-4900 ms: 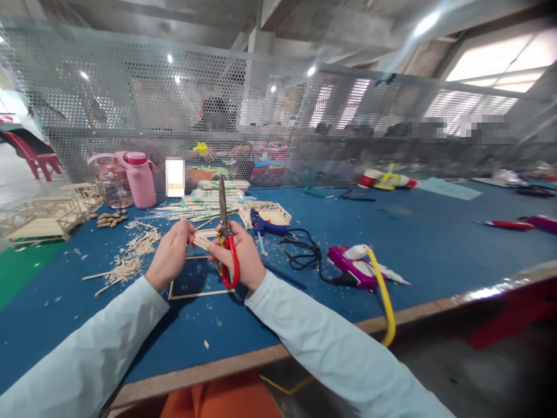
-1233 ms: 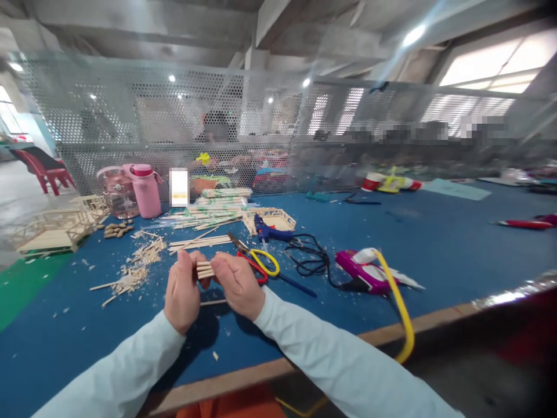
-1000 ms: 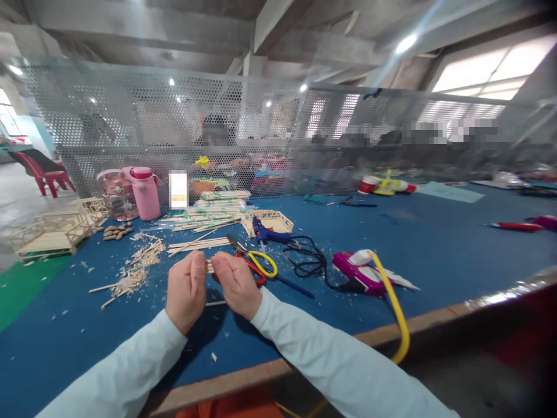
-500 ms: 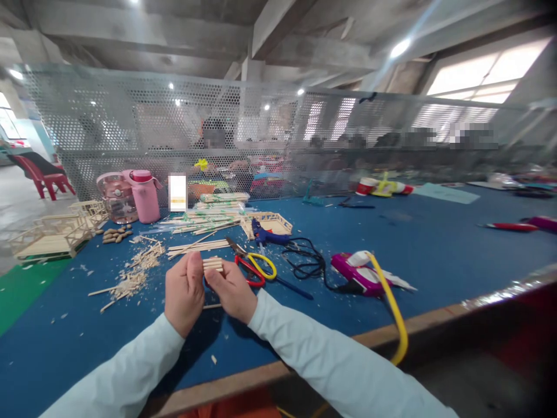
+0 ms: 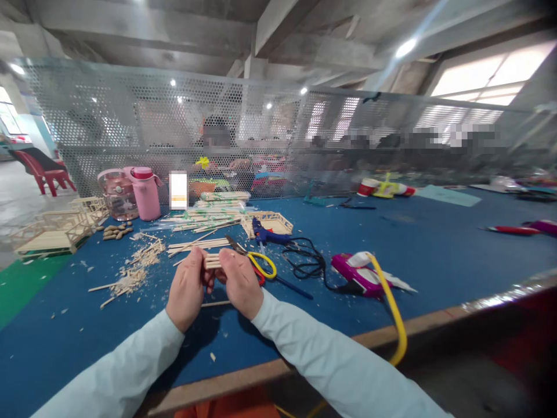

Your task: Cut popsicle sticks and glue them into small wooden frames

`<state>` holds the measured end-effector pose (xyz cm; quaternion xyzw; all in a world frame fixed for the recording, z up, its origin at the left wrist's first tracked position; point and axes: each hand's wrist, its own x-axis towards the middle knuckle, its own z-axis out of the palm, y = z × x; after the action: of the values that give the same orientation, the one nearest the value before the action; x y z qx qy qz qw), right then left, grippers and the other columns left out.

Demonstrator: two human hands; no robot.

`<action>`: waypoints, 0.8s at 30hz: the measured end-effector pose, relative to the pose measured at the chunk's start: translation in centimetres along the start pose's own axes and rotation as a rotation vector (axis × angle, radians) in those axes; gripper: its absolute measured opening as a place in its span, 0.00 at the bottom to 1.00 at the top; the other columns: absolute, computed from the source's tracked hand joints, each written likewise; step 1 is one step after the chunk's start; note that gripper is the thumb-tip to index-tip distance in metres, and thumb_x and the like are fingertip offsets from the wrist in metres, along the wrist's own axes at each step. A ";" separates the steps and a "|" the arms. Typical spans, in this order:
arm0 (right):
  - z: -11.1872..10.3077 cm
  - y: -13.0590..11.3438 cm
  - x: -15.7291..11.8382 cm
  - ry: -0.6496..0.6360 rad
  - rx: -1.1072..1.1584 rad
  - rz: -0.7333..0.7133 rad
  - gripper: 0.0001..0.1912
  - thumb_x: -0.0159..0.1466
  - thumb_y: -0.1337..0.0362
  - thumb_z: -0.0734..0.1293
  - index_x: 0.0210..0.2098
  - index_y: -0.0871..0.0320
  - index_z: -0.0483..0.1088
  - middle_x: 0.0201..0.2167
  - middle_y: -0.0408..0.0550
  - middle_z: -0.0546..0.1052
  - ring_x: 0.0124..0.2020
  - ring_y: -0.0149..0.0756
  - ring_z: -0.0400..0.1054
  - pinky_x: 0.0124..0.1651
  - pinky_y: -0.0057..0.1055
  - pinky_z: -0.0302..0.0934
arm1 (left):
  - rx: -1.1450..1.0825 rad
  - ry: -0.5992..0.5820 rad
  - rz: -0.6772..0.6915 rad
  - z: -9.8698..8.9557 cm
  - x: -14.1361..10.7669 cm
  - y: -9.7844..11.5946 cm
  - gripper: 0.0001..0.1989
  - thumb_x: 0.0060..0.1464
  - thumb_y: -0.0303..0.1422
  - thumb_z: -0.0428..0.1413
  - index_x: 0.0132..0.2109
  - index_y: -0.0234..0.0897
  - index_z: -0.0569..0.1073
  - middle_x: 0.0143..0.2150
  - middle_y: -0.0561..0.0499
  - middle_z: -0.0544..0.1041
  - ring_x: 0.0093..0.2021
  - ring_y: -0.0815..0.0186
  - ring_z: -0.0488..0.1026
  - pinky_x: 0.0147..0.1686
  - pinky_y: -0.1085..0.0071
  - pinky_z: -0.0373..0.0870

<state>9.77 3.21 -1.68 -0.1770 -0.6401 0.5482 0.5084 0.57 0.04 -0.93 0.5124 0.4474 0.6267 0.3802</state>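
Between my hands is a small bundle of short wooden sticks (image 5: 213,261), held crosswise above the blue table (image 5: 426,255). My left hand (image 5: 188,288) pinches its left end, and my right hand (image 5: 241,281) grips the right end with thumb and fingers. Scissors with red and yellow handles (image 5: 263,265) lie just beyond my right hand, partly covered by it. Longer sticks (image 5: 198,246) rest behind my hands, and a single stick (image 5: 216,304) lies below them. A blue glue gun (image 5: 270,234) is by a small stick frame (image 5: 278,222).
Stick scraps (image 5: 138,268) and peanuts (image 5: 115,231) lie left, near stick models (image 5: 56,235) and a pink bottle (image 5: 146,194). A purple device (image 5: 357,275) with a yellow strip lies right. Behind stands a mesh screen (image 5: 174,128), a person beyond it.
My right hand has shifted slightly right and up, covering more of the red scissor handle. The bundle sits slightly higher, still between both hands.
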 end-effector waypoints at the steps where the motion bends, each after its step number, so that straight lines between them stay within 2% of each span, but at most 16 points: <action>1: 0.0 0.0 0.0 0.001 -0.007 -0.011 0.21 0.61 0.46 0.55 0.22 0.56 0.59 0.18 0.43 0.61 0.17 0.29 0.54 0.20 0.29 0.56 | 0.007 0.012 0.008 0.0 -0.1 0.0 0.24 0.54 0.52 0.40 0.23 0.38 0.59 0.15 0.57 0.59 0.16 0.71 0.58 0.16 0.74 0.57; 6: -0.2 0.1 -0.1 0.063 -0.162 -0.070 0.22 0.60 0.46 0.56 0.19 0.56 0.56 0.17 0.42 0.58 0.18 0.28 0.51 0.19 0.28 0.51 | 0.169 0.124 0.146 -0.1 -0.4 -0.7 0.24 0.54 0.51 0.41 0.22 0.37 0.60 0.17 0.57 0.59 0.18 0.72 0.57 0.17 0.75 0.55; 8: -0.2 0.0 0.0 0.082 -0.192 -0.080 0.23 0.60 0.46 0.56 0.19 0.56 0.54 0.16 0.40 0.56 0.17 0.27 0.49 0.19 0.28 0.48 | 0.214 0.110 0.191 -0.2 -0.4 -0.9 0.23 0.55 0.50 0.42 0.23 0.37 0.61 0.17 0.56 0.60 0.18 0.73 0.57 0.17 0.76 0.55; 11: -0.4 -0.3 0.2 0.048 -0.209 -0.084 0.22 0.61 0.47 0.55 0.19 0.56 0.54 0.15 0.39 0.56 0.16 0.27 0.47 0.19 0.28 0.46 | 0.153 0.069 0.150 -0.3 -0.3 -0.7 0.22 0.56 0.49 0.42 0.25 0.37 0.61 0.17 0.57 0.60 0.17 0.73 0.57 0.17 0.76 0.56; 14: -0.9 -0.4 0.5 0.042 -0.262 -0.100 0.21 0.63 0.49 0.54 0.20 0.56 0.56 0.16 0.40 0.59 0.17 0.27 0.50 0.20 0.27 0.48 | 0.039 0.052 0.114 -0.7 0.0 -0.2 0.18 0.56 0.47 0.42 0.34 0.36 0.64 0.23 0.55 0.65 0.21 0.71 0.64 0.19 0.75 0.62; 16: -1.6 -0.4 0.9 0.063 -0.348 -0.122 0.20 0.63 0.51 0.53 0.21 0.57 0.57 0.17 0.40 0.59 0.18 0.27 0.51 0.22 0.27 0.49 | 0.096 0.029 0.202 -1.3 0.3 0.0 0.15 0.54 0.43 0.49 0.44 0.37 0.65 0.34 0.50 0.71 0.32 0.68 0.71 0.29 0.72 0.69; 18: -2.3 -0.5 1.2 0.000 -0.495 -0.154 0.20 0.64 0.53 0.53 0.20 0.57 0.55 0.16 0.39 0.57 0.19 0.27 0.51 0.24 0.27 0.49 | 0.227 -0.054 0.287 -2.1 0.7 -0.1 0.22 0.49 0.38 0.55 0.51 0.37 0.63 0.44 0.45 0.72 0.44 0.64 0.71 0.44 0.67 0.67; 20: -3.1 -0.7 1.5 -0.146 -0.640 -0.192 0.20 0.64 0.55 0.53 0.19 0.58 0.56 0.17 0.40 0.59 0.21 0.27 0.52 0.26 0.26 0.49 | 0.294 -0.191 0.255 -2.7 1.2 -0.2 0.27 0.47 0.35 0.57 0.55 0.37 0.62 0.49 0.43 0.72 0.50 0.61 0.69 0.51 0.64 0.63; 22: -3.7 -0.9 1.7 -0.299 -0.727 -0.193 0.19 0.63 0.57 0.53 0.19 0.59 0.58 0.18 0.40 0.61 0.21 0.26 0.53 0.26 0.25 0.49 | 0.278 -0.333 0.136 -3.2 1.5 -0.3 0.30 0.47 0.35 0.57 0.57 0.36 0.60 0.48 0.42 0.74 0.49 0.60 0.70 0.49 0.63 0.65; 24: -4.0 -1.0 1.8 -0.416 -0.769 -0.150 0.19 0.63 0.58 0.53 0.19 0.60 0.59 0.17 0.39 0.61 0.20 0.26 0.53 0.25 0.24 0.48 | 0.245 -0.425 0.025 -3.5 1.8 -0.3 0.31 0.45 0.33 0.57 0.57 0.34 0.60 0.43 0.43 0.77 0.43 0.60 0.74 0.43 0.64 0.68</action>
<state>12.73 6.37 -0.43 -0.1922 -0.8972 0.2559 0.3043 -3.15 1.18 -0.90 0.6805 0.4237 0.4504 0.3931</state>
